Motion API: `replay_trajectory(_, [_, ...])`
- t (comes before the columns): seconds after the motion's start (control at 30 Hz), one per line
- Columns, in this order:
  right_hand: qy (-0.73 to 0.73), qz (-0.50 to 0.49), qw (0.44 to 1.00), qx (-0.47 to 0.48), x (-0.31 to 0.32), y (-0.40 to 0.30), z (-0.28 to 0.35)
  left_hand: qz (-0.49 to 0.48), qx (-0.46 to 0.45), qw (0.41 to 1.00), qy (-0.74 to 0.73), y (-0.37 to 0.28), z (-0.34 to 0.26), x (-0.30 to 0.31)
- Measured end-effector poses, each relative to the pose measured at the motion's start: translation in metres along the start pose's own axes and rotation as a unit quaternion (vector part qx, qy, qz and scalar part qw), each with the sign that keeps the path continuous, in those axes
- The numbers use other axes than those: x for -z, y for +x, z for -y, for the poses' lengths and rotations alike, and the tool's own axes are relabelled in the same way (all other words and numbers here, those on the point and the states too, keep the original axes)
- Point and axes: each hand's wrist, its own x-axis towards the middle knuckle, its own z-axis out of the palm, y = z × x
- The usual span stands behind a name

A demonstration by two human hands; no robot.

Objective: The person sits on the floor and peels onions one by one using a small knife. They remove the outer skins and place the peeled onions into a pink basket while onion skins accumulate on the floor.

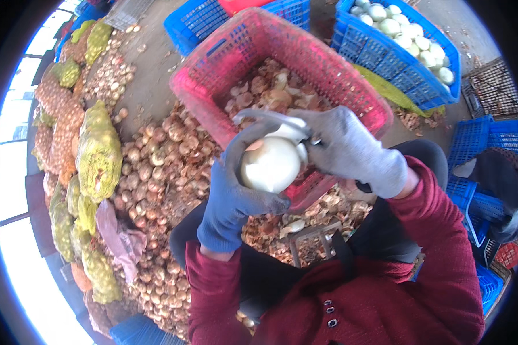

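My left hand [237,189], in a blue knit glove with a grey palm, grips a large white onion [273,166] that is mostly bare of skin. A small brownish patch shows near its top. My right hand [349,148], in a light grey glove, is closed around a small knife [269,115]. Its curved blade lies above the onion, and a pale piece of layer sits between blade and onion. Directly below both hands stands a pink plastic crate [280,41] with onion skins [280,95] inside.
Unpeeled onions [155,159] lie heaped at my left, beside filled mesh sacks [99,151]. A blue crate [397,69] of peeled onions stands at upper right. Loose skins [267,233] cover the floor between my legs. More blue crates [470,138] and another person's shoe [507,226] are at right.
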Motion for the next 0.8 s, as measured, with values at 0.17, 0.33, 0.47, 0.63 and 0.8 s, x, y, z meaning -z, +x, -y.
replay_trajectory(0.17, [0.384,0.098,0.876,-0.274,0.021,0.000,0.022,0.028,-0.029,0.992,-0.120,-0.001,0.001,0.002])
replay_trajectory(0.33, [0.484,0.094,0.816,-0.301,0.036,0.008,0.023,0.067,-0.106,0.969,-0.211,-0.001,-0.002,-0.005])
replay_trajectory(0.47, [0.521,0.057,0.797,-0.299,0.031,0.009,0.029,-0.086,-0.094,0.978,-0.167,-0.003,0.005,-0.009])
replay_trajectory(0.63, [0.420,0.025,0.887,-0.191,0.007,0.005,0.033,-0.049,-0.026,0.975,-0.217,0.004,-0.006,-0.012])
replay_trajectory(0.8, [0.361,-0.026,0.923,-0.135,-0.004,0.004,0.028,-0.005,-0.057,0.980,-0.189,0.000,0.000,-0.006])
